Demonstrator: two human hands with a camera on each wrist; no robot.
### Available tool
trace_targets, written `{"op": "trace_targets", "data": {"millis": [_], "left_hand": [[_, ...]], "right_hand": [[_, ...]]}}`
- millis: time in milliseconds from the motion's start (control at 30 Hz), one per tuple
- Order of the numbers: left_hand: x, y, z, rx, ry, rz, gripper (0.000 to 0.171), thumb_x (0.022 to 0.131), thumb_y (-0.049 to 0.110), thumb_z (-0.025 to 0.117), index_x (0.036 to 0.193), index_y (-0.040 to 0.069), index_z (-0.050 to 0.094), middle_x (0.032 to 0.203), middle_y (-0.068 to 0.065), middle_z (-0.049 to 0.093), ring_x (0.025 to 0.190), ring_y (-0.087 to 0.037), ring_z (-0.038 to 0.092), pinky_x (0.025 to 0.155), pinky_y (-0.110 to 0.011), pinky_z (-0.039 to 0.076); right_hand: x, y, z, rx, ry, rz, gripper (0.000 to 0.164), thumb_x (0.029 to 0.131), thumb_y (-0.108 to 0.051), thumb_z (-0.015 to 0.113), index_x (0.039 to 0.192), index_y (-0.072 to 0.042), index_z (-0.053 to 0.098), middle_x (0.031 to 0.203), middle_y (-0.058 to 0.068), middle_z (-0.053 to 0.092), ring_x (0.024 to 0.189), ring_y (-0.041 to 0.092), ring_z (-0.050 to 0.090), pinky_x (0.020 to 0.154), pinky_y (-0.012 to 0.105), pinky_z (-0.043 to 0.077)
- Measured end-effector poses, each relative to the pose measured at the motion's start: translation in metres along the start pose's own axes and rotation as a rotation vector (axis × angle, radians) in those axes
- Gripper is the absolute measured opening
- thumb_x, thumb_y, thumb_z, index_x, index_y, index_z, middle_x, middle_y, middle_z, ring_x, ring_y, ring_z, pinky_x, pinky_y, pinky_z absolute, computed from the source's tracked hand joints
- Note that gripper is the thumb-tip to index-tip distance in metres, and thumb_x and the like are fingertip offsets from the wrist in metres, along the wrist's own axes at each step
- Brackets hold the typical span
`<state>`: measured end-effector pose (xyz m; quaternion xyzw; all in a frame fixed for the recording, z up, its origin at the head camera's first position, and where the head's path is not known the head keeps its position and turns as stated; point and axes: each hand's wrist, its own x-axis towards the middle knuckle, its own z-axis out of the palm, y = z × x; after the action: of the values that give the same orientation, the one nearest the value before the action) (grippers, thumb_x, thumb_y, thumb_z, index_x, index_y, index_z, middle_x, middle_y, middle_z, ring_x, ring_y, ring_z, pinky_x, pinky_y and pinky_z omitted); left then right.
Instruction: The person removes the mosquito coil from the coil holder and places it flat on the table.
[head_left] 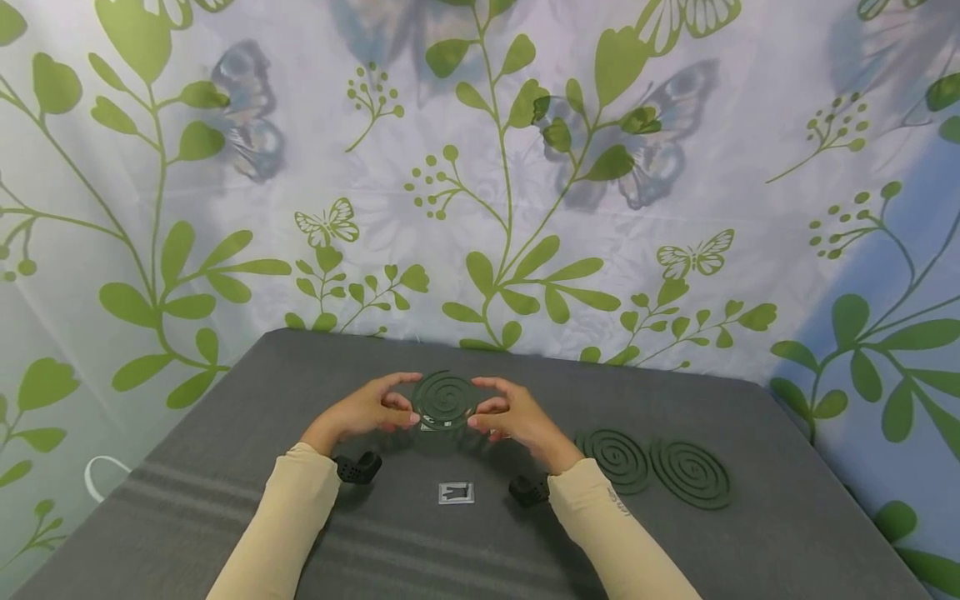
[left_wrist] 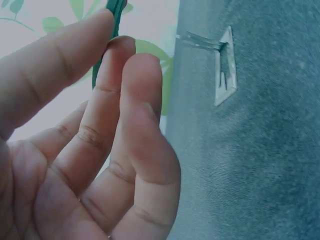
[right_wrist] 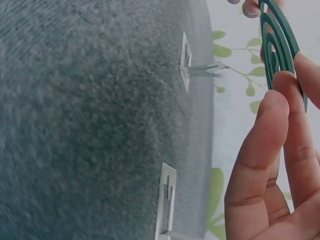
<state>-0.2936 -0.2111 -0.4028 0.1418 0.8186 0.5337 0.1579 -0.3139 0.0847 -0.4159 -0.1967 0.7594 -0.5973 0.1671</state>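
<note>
A dark green mosquito coil (head_left: 446, 400) is held up over the grey table, its spiral face toward the head camera. My left hand (head_left: 371, 412) pinches its left edge between fingers and thumb. On the opposite edge my right hand (head_left: 521, 417) grips it likewise. From the right wrist the coil (right_wrist: 278, 42) appears nearly edge-on, with fingertips on both sides. Below it stands a small metal coil stand (left_wrist: 218, 92) with a prong bent upward, partly covered by the coil in the head view. Closer to me lies another flat metal stand (head_left: 456, 483).
Two more green coils, a nearer one (head_left: 617, 460) and a farther-right one (head_left: 691, 473), lie side by side right of my right forearm. A patterned curtain (head_left: 420, 275) hangs behind the table (head_left: 300, 367). A white loop (head_left: 105, 460) shows past the table's left edge.
</note>
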Motion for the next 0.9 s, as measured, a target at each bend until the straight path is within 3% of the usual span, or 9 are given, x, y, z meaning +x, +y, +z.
{"op": "trace_targets", "data": {"millis": [267, 533, 700, 900], "left_hand": [[-0.002, 0.01, 0.0, -0.005, -0.03, 0.035, 0.08, 0.101, 0.006, 0.077, 0.167, -0.004, 0.031, 0.101, -0.005, 0.073, 0.085, -0.02, 0.061, 0.078, -0.041, 0.051], [-0.006, 0.026, 0.006, 0.012, -0.047, 0.051, 0.078, 0.102, 0.009, 0.077, 0.167, -0.002, 0.034, 0.102, -0.004, 0.072, 0.094, -0.025, 0.066, 0.085, -0.044, 0.053], [-0.008, 0.034, 0.01, 0.013, -0.066, 0.067, 0.078, 0.101, 0.009, 0.078, 0.166, -0.003, 0.035, 0.098, -0.001, 0.072, 0.096, -0.033, 0.067, 0.083, -0.043, 0.053], [-0.009, 0.043, 0.017, 0.033, -0.075, 0.095, 0.079, 0.101, 0.009, 0.078, 0.166, -0.004, 0.034, 0.098, -0.001, 0.072, 0.093, -0.032, 0.067, 0.082, -0.042, 0.053]], "right_hand": [[-0.007, -0.007, -0.01, -0.009, -0.048, -0.04, 0.072, 0.098, -0.002, 0.079, 0.161, 0.005, 0.043, 0.103, 0.004, 0.077, 0.09, 0.026, 0.074, 0.073, 0.031, 0.059], [-0.015, -0.011, -0.02, 0.026, -0.09, -0.05, 0.08, 0.095, -0.002, 0.082, 0.164, 0.003, 0.04, 0.094, -0.003, 0.073, 0.085, 0.019, 0.071, 0.076, 0.035, 0.06], [-0.022, -0.013, -0.025, 0.042, -0.115, -0.061, 0.085, 0.094, 0.0, 0.083, 0.165, 0.004, 0.037, 0.092, -0.003, 0.072, 0.08, 0.014, 0.068, 0.073, 0.033, 0.057], [-0.031, -0.016, -0.033, 0.023, -0.13, -0.093, 0.086, 0.093, 0.002, 0.083, 0.166, 0.003, 0.036, 0.091, -0.002, 0.073, 0.073, 0.015, 0.064, 0.072, 0.035, 0.054]]}}
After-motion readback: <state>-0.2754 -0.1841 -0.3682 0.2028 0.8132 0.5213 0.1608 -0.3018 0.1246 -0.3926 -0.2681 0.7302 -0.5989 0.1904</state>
